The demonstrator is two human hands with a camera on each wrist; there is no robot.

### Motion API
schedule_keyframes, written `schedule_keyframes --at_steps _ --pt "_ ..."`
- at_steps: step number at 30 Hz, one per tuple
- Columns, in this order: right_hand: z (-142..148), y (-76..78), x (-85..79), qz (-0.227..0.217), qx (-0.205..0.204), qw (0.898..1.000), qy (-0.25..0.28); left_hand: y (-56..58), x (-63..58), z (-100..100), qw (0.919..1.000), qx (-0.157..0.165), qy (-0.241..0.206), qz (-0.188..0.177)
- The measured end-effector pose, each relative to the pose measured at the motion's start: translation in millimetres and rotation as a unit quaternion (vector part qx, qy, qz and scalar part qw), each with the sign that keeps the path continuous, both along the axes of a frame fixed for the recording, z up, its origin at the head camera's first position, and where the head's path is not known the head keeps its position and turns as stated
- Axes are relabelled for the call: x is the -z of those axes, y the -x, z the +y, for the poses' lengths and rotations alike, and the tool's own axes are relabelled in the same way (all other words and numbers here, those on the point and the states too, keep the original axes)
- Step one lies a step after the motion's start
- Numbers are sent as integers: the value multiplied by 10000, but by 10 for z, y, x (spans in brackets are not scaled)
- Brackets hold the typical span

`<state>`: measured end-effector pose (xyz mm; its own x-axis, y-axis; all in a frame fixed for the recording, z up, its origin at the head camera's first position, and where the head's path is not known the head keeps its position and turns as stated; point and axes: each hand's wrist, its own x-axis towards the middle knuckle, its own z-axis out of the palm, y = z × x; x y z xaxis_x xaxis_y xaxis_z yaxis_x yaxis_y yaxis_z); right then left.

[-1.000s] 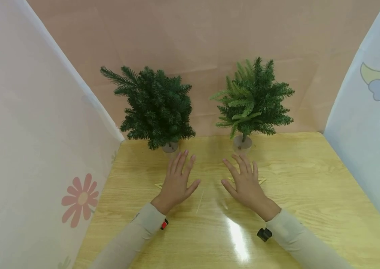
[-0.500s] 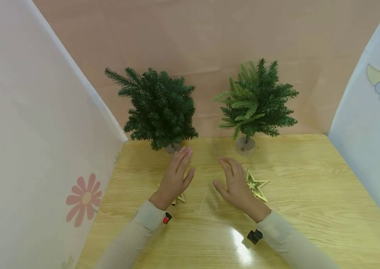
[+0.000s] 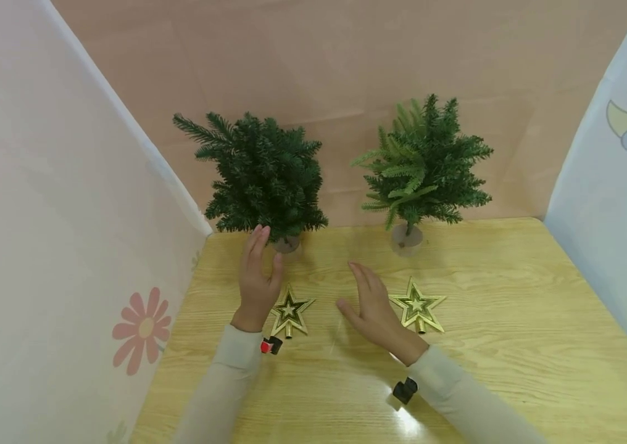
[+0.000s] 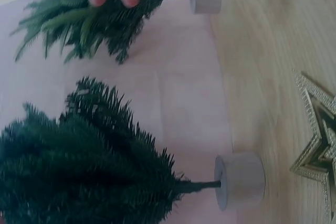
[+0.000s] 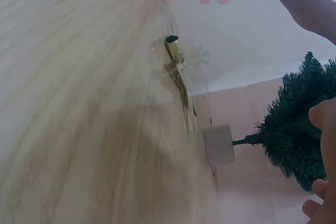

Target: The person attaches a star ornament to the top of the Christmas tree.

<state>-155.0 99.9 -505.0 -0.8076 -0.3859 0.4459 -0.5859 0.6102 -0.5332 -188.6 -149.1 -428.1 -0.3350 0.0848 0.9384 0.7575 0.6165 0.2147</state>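
Gold is gleaming on two five-pointed stars lying on the wood-grain tabletop (image 3: pixel 513 308), and we are finding both around its middle, between the left and right edges. The left star (image 3: pixel 289 310) is lying nearer the left edge, its short tube pointing toward the front edge; the right star (image 3: pixel 418 305) is lying nearer the right edge, turned the same way.

We are seeing the left hand (image 3: pixel 256 287) hovering beside the left star, on the side of the left edge, overlapping part of it from above. Its fingers are standing straight and together, the thumb well apart from them. The right hand (image 3: pixel 376 307) is hovering between the two stars, closer to the right star; its fingers are stretching forward, lying together and slightly bent, with the thumb spreading apart.

Along the back edge, two small trees are standing upright, well apart. The dark green tree (image 3: pixel 269 176) is rising on a round base (image 3: pixel 287 245) toward the back left corner, and the lighter-tipped tree (image 3: pixel 424 166) is standing on a similar base toward the back right corner. Behind them we are seeing pinkish cloth (image 3: pixel 341 61) hanging.
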Motion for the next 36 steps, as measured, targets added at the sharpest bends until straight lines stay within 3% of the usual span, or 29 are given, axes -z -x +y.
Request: schedule_keyframes --at_steps 6,14,21,36 --pt "-108 -2 84 -371 -61 9992 158 47 16 -119 9973 -306 -567 -342" --pt "-272 27 229 -992 -155 9946 246 92 74 -187 9904 -482 -882 -953" --pt "-381 66 370 -1536 -240 9866 494 133 114 -216 9868 -565 -954 -1184" --pt "-560 161 609 -1890 -247 9800 577 218 183 -228 9828 -478 -967 -1496"
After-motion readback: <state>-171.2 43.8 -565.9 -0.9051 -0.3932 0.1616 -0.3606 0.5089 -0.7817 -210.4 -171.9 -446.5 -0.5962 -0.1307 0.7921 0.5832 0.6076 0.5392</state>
